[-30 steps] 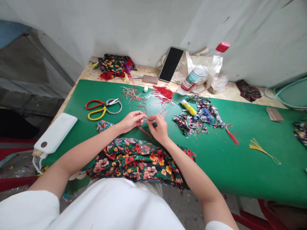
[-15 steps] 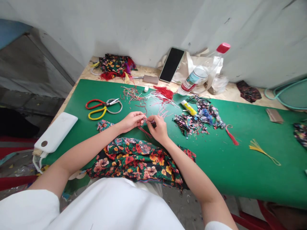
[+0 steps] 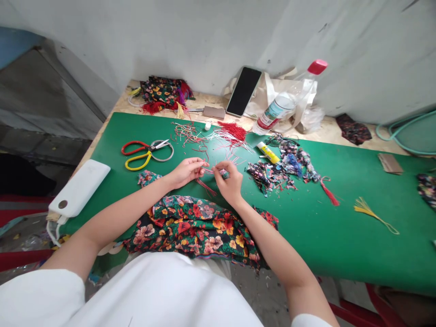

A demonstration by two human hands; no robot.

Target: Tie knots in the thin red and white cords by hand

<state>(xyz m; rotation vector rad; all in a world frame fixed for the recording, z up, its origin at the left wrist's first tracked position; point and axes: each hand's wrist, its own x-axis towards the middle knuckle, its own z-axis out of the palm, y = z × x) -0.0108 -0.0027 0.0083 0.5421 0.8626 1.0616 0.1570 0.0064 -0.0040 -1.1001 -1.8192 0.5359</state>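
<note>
Over the green mat (image 3: 340,236), my 2 hands meet on a small bundle of red cords (image 3: 207,179). My left hand (image 3: 185,171) is pinched shut on the near end of the bundle, thumb and forefinger closed at the point where the strands gather. My right hand (image 3: 230,181) sits just beside it, its fingertips (image 3: 223,169) closed on a few pale strands that run across the gap between the 2 hands.

The bundle lies directly between the hands, at the centre of the mat and just beyond the folded floral fabric (image 3: 197,227) that lies at the mat's near edge. Its loose red tails run down and to the right from my left pinch, slanting toward my right wrist, so the long axis goes from upper left to lower right. My left hand holds the gathered end and is the nearer to it; my right hand works the free strands from the other side.

2 pairs of scissors (image 3: 146,152) lie well apart to the left, a glue stick (image 3: 268,153) and a heap of fabric scraps (image 3: 279,170) to the right, and more loose red cords (image 3: 231,132) beyond the hands.
</note>
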